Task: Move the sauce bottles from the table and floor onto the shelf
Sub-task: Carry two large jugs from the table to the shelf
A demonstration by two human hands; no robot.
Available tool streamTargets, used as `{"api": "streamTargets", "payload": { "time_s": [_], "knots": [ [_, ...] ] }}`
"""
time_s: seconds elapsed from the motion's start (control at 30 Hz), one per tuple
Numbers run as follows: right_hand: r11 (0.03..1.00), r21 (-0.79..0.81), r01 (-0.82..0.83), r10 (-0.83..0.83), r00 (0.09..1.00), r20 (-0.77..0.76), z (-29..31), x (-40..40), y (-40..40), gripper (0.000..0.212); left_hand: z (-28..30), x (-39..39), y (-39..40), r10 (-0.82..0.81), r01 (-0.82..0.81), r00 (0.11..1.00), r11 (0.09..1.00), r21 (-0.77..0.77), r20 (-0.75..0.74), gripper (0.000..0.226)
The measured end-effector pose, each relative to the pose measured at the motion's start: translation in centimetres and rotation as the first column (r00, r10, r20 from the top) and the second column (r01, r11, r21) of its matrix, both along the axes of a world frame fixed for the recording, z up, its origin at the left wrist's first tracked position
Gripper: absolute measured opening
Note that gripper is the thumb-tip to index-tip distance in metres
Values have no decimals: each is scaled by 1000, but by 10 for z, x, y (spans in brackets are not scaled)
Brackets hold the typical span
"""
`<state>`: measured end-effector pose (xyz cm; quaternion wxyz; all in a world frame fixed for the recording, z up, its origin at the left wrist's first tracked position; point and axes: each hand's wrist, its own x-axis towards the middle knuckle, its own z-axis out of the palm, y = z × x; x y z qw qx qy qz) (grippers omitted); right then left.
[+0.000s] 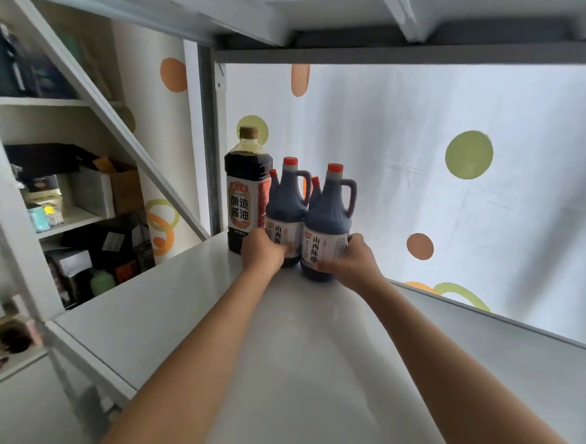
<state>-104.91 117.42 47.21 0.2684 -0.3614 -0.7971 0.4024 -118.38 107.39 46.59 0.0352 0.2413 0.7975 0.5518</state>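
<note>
Standing on the white shelf (pixel 195 330) at its far left corner are five sauce bottles: one tall soy bottle (pixel 245 194) and four handled, red-capped jugs. The left jug (pixel 289 205) is grasped by the left grip (pixel 262 249), the right jug (pixel 329 219) by the right grip (pixel 347 259). Table and floor stock cannot be seen; release is judged to remain.

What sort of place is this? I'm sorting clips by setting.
Probably a storeroom or pantry: a white metal shelf holding sauce bottles, side shelves packed with boxes, and a dotted curtain behind.
</note>
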Motion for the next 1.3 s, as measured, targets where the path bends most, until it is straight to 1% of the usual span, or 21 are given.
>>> {"api": "streamTargets", "payload": {
  "time_s": [0.07,0.13,0.23,0.3,0.37,0.4,0.43,0.47,0.5,0.53,0.57,0.6,0.63,0.73,0.8,0.87,0.97,1.03,1.13,1.3],
  "knots": [
    [1000,1,1,-1,1000,9,0,-4,3,82,-1,-1,3,1,-1,1000,1000,19,-12,47],
    [1000,2,7,-7,1000,7,-2,-6,5,82,-3,-3,5,11,-10,1000,999,32,-19,49],
    [1000,-4,12,-12,1000,-5,-6,-6,7,81,-4,-4,5,27,-27,999,1000,13,-36,56],
    [1000,4,3,-3,1000,-2,-7,-5,6,79,-6,-5,4,25,-26,997,1000,-5,-72,55],
    [1000,27,-12,11,999,47,-8,-3,3,74,-10,-2,-1,3,-13,994,996,-88,-106,53],
    [999,46,-12,8,997,80,-9,-2,1,69,-12,1,-6,-27,3,991,983,-184,-131,51],
    [996,88,-9,-2,993,122,-13,0,-3,65,-14,4,-11,-82,21,982,944,-329,-172,49],
    [987,162,-15,-16,982,188,-17,3,-7,62,-15,9,-17,-154,30,965,870,-493,-214,49],
    [967,253,-39,-33,961,274,-23,7,-13,64,-16,16,-26,-222,18,943,777,-630,-247,49],
    [943,324,-73,-51,933,357,-27,13,-20,72,-17,23,-36,-284,5,923,685,-729,-261,51],
    [931,351,-99,-63,904,422,-31,20,-29,80,-19,31,-48,-333,-1,907,612,-791,-258,53],
    [932,345,-110,-70,880,469,-33,27,-39,83,-21,39,-62,-365,-4,894,573,-820,-259,54],
    [930,349,-115,-81,861,501,-33,33,-47,81,-23,45,-76,-385,-8,883,560,-829,-268,55],
    [893,403,-198,-79,814,575,-28,54,-85,64,-30,68,-129,-409,-4,864,577,-817,-293,57],
    [851,440,-286,-39,802,597,-24,67,-115,54,-35,91,-163,-425,33,857,611,-791,-292,58],
    [817,448,-363,24,798,603,-26,81,-154,50,-41,119,-195,-432,67,852,652,-756,-297,58],
    [769,451,-453,115,793,599,-31,106,-207,52,-52,154,-239,-382,29,845,731,-681,-373,58],
    [751,460,-474,147,799,583,-32,124,-236,55,-60,173,-270,-356,-6,835,757,-653,-420,58],
    [747,456,-485,200,817,541,-34,149,-274,57,-66,197,-312,-323,-59,828,763,-644,-459,59],
    [708,417,-570,352,797,491,-56,182,-342,60,-75,250,-379,-229,-203,830,725,-658,-508,58]
  ]
}}
